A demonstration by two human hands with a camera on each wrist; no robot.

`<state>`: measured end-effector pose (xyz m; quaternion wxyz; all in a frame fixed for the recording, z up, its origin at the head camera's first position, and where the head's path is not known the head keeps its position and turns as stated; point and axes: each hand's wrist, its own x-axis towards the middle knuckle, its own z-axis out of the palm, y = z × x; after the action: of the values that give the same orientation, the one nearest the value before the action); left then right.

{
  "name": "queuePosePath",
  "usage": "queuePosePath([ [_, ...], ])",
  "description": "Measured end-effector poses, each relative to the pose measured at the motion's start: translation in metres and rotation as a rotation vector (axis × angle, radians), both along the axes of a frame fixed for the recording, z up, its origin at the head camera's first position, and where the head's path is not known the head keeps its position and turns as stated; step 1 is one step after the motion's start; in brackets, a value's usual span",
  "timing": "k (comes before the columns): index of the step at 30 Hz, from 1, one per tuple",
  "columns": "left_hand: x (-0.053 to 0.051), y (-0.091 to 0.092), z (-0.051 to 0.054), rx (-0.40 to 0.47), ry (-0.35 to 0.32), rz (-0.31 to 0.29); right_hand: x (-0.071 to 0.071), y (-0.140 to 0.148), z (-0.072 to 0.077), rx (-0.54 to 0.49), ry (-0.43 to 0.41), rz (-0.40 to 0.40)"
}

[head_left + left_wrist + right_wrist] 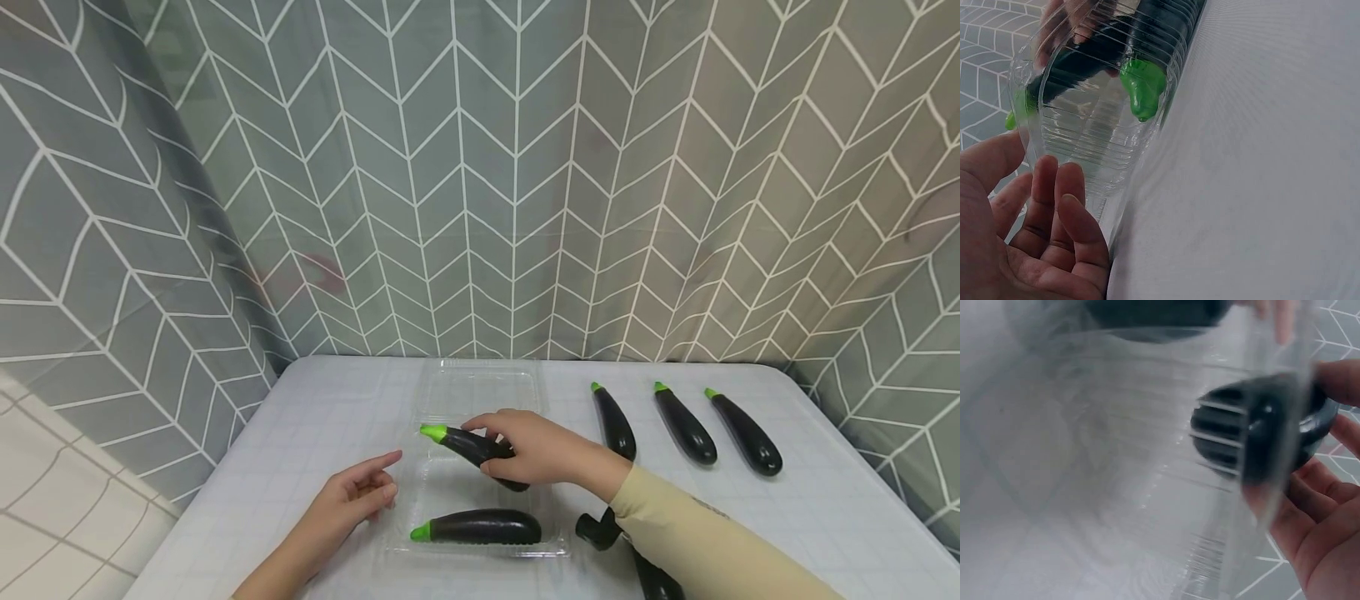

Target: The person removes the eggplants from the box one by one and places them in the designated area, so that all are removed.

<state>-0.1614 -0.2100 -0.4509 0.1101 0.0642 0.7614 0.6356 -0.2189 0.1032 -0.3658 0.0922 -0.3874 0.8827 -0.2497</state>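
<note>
Over the clear plastic clamshell box (442, 492), my right hand (536, 448) grips a dark eggplant (472, 446) with a bright green stem end pointing left. A second eggplant (487, 527) lies inside the box along its near side, green end to the left. In the right wrist view, the held eggplant (1260, 425) shows through the box wall between thumb and fingers. My left hand (348, 500) is just left of the box, fingers loosely bent and holding nothing. The left wrist view has the left hand (1047, 231) close beside the box wall (1091, 144); whether it touches is unclear.
Three eggplants lie at the right back, among them a middle one (686, 425) and a rightmost one (746, 433). More dark eggplants (597, 531) lie partly under the right forearm. The box's lid (480, 390) is folded back toward the patterned curtain (487, 167).
</note>
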Motion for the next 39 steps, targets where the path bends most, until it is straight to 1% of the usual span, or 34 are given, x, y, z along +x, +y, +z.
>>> queuePosePath([
  [3, 0.000, 0.000, 0.000, 0.001, 0.004, -0.003, 0.000, 0.003, 0.003, -0.047, 0.009, -0.010],
  [6, 0.000, -0.001, -0.001, 0.000, 0.009, -0.006, 0.001, 0.006, 0.007, -0.070, 0.026, -0.014],
  [10, 0.000, -0.001, -0.002, 0.003, 0.013, -0.009, 0.005, 0.011, 0.011, -0.096, 0.002, -0.019],
  [13, 0.000, -0.002, -0.003, 0.008, 0.015, -0.009, 0.009, 0.016, 0.013, -0.127, -0.039, -0.032],
  [15, -0.001, -0.002, -0.003, 0.008, 0.014, -0.007, 0.012, 0.020, 0.014, -0.142, -0.038, -0.043],
  [22, -0.002, 0.000, -0.004, -0.013, 0.017, -0.011, 0.026, 0.041, 0.014, -0.177, 0.005, -0.107],
  [27, -0.001, -0.002, -0.003, 0.003, 0.024, -0.003, 0.032, 0.051, 0.015, -0.214, 0.011, -0.142],
  [33, 0.001, -0.001, -0.002, 0.004, 0.022, -0.006, 0.039, 0.068, 0.016, -0.224, 0.020, -0.214],
  [39, 0.000, -0.001, -0.001, 0.003, 0.021, -0.012, 0.048, 0.091, 0.011, -0.239, 0.039, -0.298],
])
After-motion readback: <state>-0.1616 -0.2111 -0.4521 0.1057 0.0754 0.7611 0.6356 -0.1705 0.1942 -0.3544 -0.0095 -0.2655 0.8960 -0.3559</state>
